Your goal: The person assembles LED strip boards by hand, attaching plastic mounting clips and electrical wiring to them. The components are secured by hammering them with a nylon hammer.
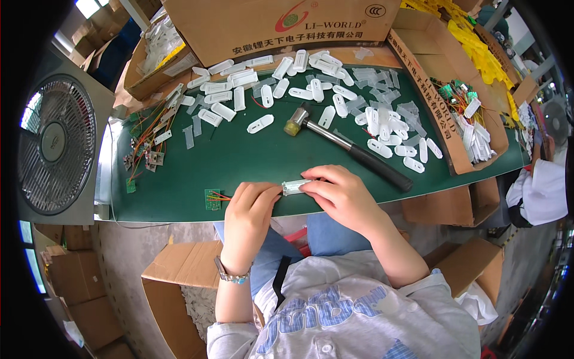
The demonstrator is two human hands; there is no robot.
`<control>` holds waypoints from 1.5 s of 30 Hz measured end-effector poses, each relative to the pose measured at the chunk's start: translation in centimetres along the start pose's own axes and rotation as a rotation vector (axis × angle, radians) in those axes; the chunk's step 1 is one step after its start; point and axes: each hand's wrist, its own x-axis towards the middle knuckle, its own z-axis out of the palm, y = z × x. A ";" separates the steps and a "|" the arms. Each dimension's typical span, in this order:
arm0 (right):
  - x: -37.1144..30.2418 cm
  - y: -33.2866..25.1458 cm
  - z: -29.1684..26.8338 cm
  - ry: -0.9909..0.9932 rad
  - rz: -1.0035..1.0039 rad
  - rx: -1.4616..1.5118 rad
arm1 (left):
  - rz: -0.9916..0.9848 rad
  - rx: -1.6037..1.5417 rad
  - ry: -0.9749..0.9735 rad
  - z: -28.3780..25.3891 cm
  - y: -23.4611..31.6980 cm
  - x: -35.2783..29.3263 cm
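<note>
Near the front edge of the table, a small white plastic casing (294,187) is held level between my two hands. My left hand (246,206) pinches its left end, fingers closed. At its right end, the thumb and fingers of my right hand (342,194) grip it. Red and orange wires come out beside my left fingers and lead to a green circuit board (213,199) on the table. What lies inside the casing is too small to make out. A hammer (350,145) with a black handle and yellowish head lies beyond my right hand.
Many white plastic shells (224,97) and clear plastic pieces (376,81) are scattered across the back of the green table (197,161). Wired boards (152,140) lie at the left, near a fan (57,143). An open carton (433,113) at the right holds more parts.
</note>
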 end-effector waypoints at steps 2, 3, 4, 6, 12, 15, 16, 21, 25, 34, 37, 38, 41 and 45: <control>0.0 -0.3 -0.1 0.002 -0.007 -0.004 | 0.019 0.039 0.011 -0.3 -0.7 -0.7; 0.0 -0.4 -0.1 -0.004 -0.014 -0.008 | 0.045 0.075 0.029 -0.4 -1.0 -0.9; 0.1 -0.4 0.0 -0.009 -0.022 -0.013 | 0.041 0.076 0.024 -0.4 -1.0 -0.9; -0.1 -0.4 0.1 -0.009 -0.031 -0.060 | 0.091 0.120 -0.007 -0.5 -1.0 -0.7; 0.1 -0.5 0.0 -0.057 -0.096 -0.136 | 0.055 0.129 -0.036 -0.3 -0.6 -0.4; 0.2 -0.6 -0.2 -0.081 -0.111 -0.147 | 0.113 0.230 0.018 -0.2 -0.4 -0.3; 0.3 -0.6 -0.2 -0.087 -0.118 -0.153 | 0.109 0.231 0.013 -0.2 -0.2 -0.2; 0.3 -1.0 0.4 -0.044 -0.103 -0.168 | 0.145 0.265 0.074 0.1 0.2 -0.2; 0.2 -1.6 1.1 -0.004 -0.053 -0.197 | 0.144 0.195 0.052 0.4 0.0 -0.8; 0.1 -1.4 1.4 0.026 -0.057 -0.198 | 0.148 0.199 -0.113 -0.9 1.0 -0.2; 0.1 -1.4 1.2 0.028 -0.061 -0.185 | 0.130 0.294 -0.173 -1.1 1.4 -0.1; 0.2 -1.4 1.1 0.031 -0.060 -0.184 | 0.119 0.298 -0.151 -0.9 1.3 -0.1; 0.3 -1.5 1.1 0.024 -0.054 -0.185 | 0.085 0.261 -0.128 -0.7 1.0 0.2; 0.2 -1.2 1.3 0.037 -0.066 -0.180 | 0.055 0.103 -0.122 -0.3 -0.4 0.3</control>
